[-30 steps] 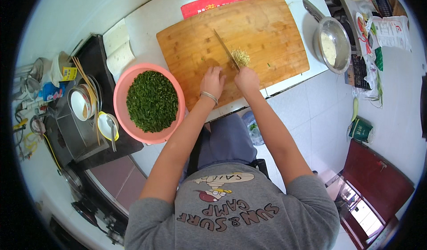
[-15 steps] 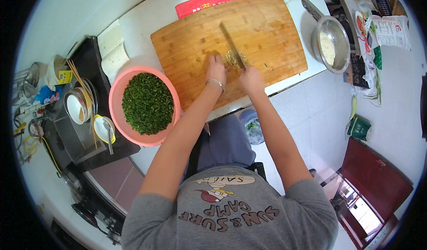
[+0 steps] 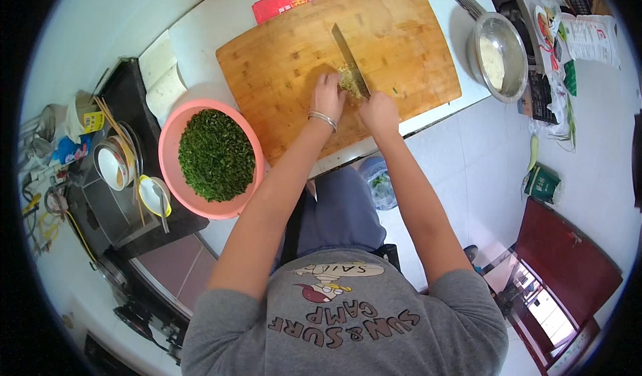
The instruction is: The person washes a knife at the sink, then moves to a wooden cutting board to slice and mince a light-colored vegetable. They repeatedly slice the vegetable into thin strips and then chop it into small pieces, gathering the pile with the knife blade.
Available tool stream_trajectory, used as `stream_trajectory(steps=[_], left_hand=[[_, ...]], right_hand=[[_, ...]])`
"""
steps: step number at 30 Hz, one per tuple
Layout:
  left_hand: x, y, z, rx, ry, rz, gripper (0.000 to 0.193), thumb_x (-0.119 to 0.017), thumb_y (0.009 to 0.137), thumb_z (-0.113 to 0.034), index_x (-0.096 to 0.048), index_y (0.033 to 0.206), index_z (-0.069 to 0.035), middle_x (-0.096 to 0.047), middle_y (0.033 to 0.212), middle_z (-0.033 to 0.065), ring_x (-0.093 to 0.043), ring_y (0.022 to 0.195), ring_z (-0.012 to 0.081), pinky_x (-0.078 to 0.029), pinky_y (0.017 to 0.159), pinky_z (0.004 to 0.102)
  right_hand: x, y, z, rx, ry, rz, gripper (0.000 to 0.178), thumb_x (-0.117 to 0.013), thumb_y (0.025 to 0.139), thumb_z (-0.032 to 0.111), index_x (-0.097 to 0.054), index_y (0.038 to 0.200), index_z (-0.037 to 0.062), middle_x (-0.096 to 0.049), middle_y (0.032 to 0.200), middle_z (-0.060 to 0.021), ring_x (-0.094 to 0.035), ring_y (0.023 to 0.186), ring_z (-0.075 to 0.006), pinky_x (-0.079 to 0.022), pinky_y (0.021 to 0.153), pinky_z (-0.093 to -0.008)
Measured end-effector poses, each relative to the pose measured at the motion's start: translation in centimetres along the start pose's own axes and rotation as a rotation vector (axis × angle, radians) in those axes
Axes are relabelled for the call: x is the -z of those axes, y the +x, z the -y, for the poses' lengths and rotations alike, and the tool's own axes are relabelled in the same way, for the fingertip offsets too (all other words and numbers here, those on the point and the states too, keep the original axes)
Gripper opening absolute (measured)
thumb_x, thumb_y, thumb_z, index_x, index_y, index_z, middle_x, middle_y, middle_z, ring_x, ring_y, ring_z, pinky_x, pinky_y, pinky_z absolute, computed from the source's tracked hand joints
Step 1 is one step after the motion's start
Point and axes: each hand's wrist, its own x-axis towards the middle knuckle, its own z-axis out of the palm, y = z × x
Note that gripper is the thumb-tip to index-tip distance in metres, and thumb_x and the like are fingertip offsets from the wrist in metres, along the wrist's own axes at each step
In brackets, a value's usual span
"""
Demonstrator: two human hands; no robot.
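Observation:
My right hand [image 3: 379, 113] is closed round the handle of a kitchen knife [image 3: 350, 59]. The broad blade points away from me, angled to the left, over the wooden cutting board [image 3: 281, 62]. Finely chopped pale bits, perhaps garlic or ginger [image 3: 346, 80], lie in a small heap along the blade's left side. At the heap's left edge my left hand [image 3: 328, 98], a bracelet on its wrist, rests with fingers bent and the thumb apart from them. Left of the board stands a pink basin [image 3: 172, 145] full of chopped dark greens [image 3: 217, 155].
A metal bowl [image 3: 513, 85] with pale flour-like contents stands to the right. Behind the board lies a red packet [image 3: 294, 0]. On the left are stacked bowls [image 3: 110, 165], chopsticks [image 3: 115, 123] and a small white bowl [image 3: 151, 194]. Under the counter edge is a clear bag or bin [image 3: 379, 183].
My left hand has shifted slightly right to the chopped heap, its thumb now apart from the fingers. The blade has turned a little more upright and tilted. The whole view has shifted slightly.

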Motion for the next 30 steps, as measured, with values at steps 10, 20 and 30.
stream_trajectory(steps=[10,20,30], left_hand=[[2.9,-3.5,0.4,0.000,0.047,-0.010,0.030,-0.067,0.075,-0.006,-0.055,0.103,-0.006,-0.055,0.097,0.0161,-0.057,0.087,0.0370,-0.048,0.075,0.0436],[3.7,-5.2,0.8,-0.012,0.036,-0.032,0.029,-0.067,0.076,0.000,-0.055,0.103,-0.002,-0.057,0.095,0.0156,-0.060,0.084,0.0289,-0.052,0.072,0.0368],[4.4,-5.2,1.2,0.010,0.054,0.004,0.031,-0.067,0.077,-0.002,-0.054,0.104,-0.004,-0.058,0.095,0.0154,-0.061,0.079,0.0283,-0.052,0.070,0.0367]], right_hand=[[-0.9,0.7,0.2,0.031,-0.039,0.052,0.020,-0.057,0.078,0.016,-0.067,0.083,-0.0011,-0.065,0.087,-0.0275,-0.064,0.085,-0.0412,-0.052,0.076,-0.0473],[-1.5,-0.1,0.8,0.006,-0.032,0.060,0.022,-0.054,0.081,0.017,-0.067,0.082,-0.0013,-0.065,0.089,-0.0277,-0.064,0.086,-0.0411,-0.052,0.077,-0.0476],[-0.2,-0.2,1.6,-0.020,-0.040,0.067,0.022,-0.055,0.080,0.017,-0.067,0.085,-0.0017,-0.065,0.089,-0.0275,-0.065,0.085,-0.0407,-0.052,0.076,-0.0474]])
